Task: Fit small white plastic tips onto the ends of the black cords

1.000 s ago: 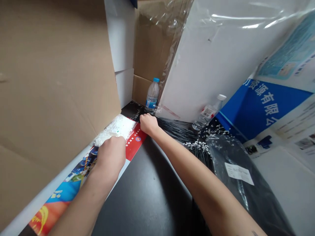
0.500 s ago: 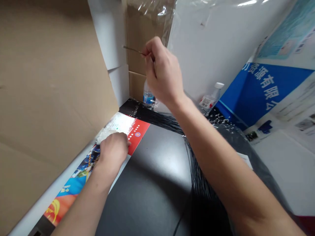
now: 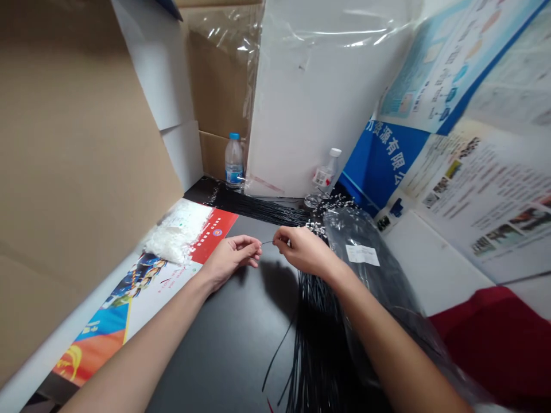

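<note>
Above the dark tabletop (image 3: 241, 355), my right hand (image 3: 301, 248) pinches a thin dark wire (image 3: 267, 242). The wire's end reaches the fingertips of my left hand (image 3: 235, 257), whose thumb and forefinger are pressed together. Whatever small piece sits between those left fingers is too small to make out. To the left lies a heap of small white pieces (image 3: 174, 232) on a colourful printed sheet (image 3: 101, 327). A bundle of black wires (image 3: 312, 327) runs under my right forearm, with small white pieces (image 3: 316, 229) near its far end.
Another black wire bundle (image 3: 267, 207) lies along the back. Two plastic bottles, one blue-capped (image 3: 233, 163) and one white-capped (image 3: 327, 172), stand there. A cardboard panel (image 3: 81, 172) rises at left. A clear plastic bag (image 3: 365, 287) with a label lies at right.
My left hand has left the white heap and moved right. My right hand has come down with the wire, so both hands now meet over the table. The view has shifted.
</note>
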A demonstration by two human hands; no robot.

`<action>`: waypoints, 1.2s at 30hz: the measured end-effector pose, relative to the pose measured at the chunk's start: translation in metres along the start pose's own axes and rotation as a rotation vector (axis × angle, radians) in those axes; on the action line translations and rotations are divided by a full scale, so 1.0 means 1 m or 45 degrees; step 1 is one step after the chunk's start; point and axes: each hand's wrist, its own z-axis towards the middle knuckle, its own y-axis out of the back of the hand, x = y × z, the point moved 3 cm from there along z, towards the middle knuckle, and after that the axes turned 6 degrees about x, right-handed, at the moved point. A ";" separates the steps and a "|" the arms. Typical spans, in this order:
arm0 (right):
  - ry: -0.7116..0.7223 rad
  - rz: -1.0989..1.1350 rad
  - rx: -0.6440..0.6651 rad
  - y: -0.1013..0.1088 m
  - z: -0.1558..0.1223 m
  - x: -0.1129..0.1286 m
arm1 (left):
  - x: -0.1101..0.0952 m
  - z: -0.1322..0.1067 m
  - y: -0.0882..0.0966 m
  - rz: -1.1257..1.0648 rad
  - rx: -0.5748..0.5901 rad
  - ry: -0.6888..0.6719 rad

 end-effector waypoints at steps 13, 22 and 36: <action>0.125 0.518 -0.469 -0.040 -0.005 -0.012 | 0.005 0.002 0.002 -0.250 -0.113 0.078; 0.194 0.405 -0.371 -0.047 -0.003 -0.005 | 0.008 0.005 -0.001 -0.171 -0.115 0.006; 0.274 0.702 -0.496 -0.049 -0.002 0.004 | 0.008 0.007 -0.006 0.109 -0.005 -0.064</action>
